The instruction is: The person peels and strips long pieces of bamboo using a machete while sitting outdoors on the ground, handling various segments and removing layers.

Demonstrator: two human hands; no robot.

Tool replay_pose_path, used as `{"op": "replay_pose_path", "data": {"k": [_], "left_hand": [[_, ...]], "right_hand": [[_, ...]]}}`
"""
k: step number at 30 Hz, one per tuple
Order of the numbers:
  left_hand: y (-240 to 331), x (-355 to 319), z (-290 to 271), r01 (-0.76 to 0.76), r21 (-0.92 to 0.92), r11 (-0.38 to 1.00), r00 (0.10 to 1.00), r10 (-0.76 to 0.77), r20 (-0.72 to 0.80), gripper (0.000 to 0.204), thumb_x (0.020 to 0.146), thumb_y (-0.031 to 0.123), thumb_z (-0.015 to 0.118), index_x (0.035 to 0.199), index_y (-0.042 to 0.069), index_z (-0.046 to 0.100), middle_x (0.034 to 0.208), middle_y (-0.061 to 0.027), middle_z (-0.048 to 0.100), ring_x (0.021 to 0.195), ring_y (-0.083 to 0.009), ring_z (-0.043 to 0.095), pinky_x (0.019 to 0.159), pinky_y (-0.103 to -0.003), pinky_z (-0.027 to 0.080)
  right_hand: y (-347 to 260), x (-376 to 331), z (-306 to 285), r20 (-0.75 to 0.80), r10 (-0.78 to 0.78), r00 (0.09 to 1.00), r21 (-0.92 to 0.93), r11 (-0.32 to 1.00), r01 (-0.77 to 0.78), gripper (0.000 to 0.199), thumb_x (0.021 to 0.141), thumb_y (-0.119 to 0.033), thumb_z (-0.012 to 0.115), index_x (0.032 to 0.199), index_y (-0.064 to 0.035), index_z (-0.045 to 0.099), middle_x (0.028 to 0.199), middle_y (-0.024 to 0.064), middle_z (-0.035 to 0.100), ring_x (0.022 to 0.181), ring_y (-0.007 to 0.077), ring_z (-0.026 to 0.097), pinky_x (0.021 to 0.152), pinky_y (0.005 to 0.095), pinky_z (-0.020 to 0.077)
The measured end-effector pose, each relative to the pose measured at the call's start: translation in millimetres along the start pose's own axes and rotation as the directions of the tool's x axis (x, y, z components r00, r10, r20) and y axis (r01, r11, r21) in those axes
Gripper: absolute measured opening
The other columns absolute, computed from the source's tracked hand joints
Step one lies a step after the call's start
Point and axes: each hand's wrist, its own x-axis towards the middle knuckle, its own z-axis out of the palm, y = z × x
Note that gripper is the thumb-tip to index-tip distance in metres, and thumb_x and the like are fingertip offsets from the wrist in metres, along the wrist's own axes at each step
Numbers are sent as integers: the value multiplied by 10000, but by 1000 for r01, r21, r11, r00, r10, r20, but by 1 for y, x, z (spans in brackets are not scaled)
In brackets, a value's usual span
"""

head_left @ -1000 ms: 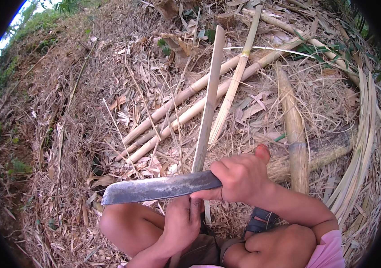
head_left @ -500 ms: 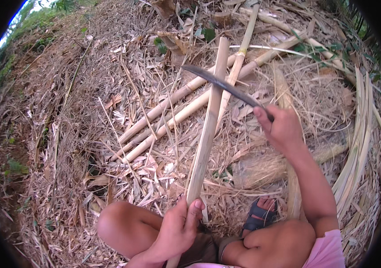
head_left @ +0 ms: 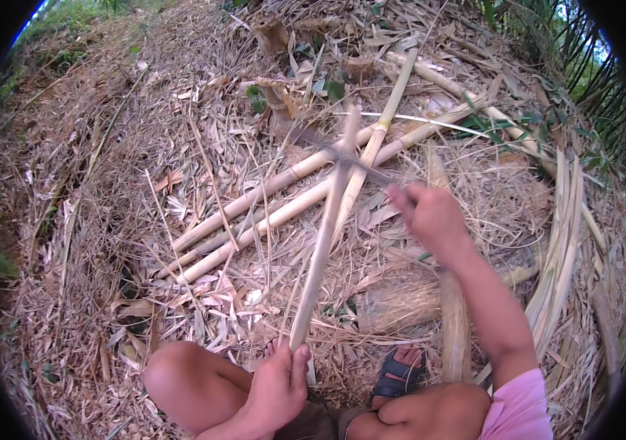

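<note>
My left hand grips the near end of a long pale bamboo stick that slants away from me over the ground. My right hand is closed on the handle of a dark curved chopping knife. The blade is motion-blurred and lies across the stick's far part, near its tip. Whether the edge touches the stick is unclear because of the blur.
Several cut bamboo poles lie on dry leaves and straw behind the stick. A split bamboo bundle curves at the right. My bare knee and a sandalled foot are at the bottom. Cut stumps stand far back.
My right hand swung the knife from close by my left hand, out and up along the stick to its far part. The left hand kept its hold on the stick.
</note>
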Motion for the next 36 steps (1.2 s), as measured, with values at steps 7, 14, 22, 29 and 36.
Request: {"op": "replay_pose_path", "data": {"k": [7,14,22,29,36], "left_hand": [[24,5,-9,132,-8,991,991,-132,-12,324,1044,276,466,905,5,579,602,-95,566,557,-169,557,543,-360,461],[-3,6,-9,105,-284,953,994,-110,-1,307,1029,272,491,837,51,583,611,-8,531,546,-100,471,488,-291,361],[2,41,-42,439,-702,560,894,-199,401,346,1051,348,432,1063,33,575,676,43,392,527,-60,345,468,-230,312],[16,45,-43,359,-816,454,931,-112,347,296,1028,277,438,1114,20,557,732,10,423,551,-72,375,474,-229,325],[25,27,-20,300,-696,653,952,-247,179,196,1036,197,435,1022,34,543,834,-15,501,601,-80,397,535,-231,349]], "right_hand": [[-44,8,-31,202,-395,896,-239,868,436,583,911,-665,479,745,-140,673,651,76,648,608,266,648,554,446,504],[28,92,-54,10,111,994,-180,978,-107,680,957,-622,437,768,-21,695,647,172,642,611,336,631,611,474,476],[7,1,12,181,56,982,380,917,-122,635,986,-553,448,768,-4,680,587,191,585,557,357,585,583,438,462],[-74,-35,-2,246,-371,896,271,914,304,565,929,-590,537,749,-72,671,564,109,605,535,299,642,522,421,499],[-96,-51,10,-54,-614,787,182,769,613,616,874,-669,543,620,-109,564,527,78,582,443,243,617,442,409,490]]}}
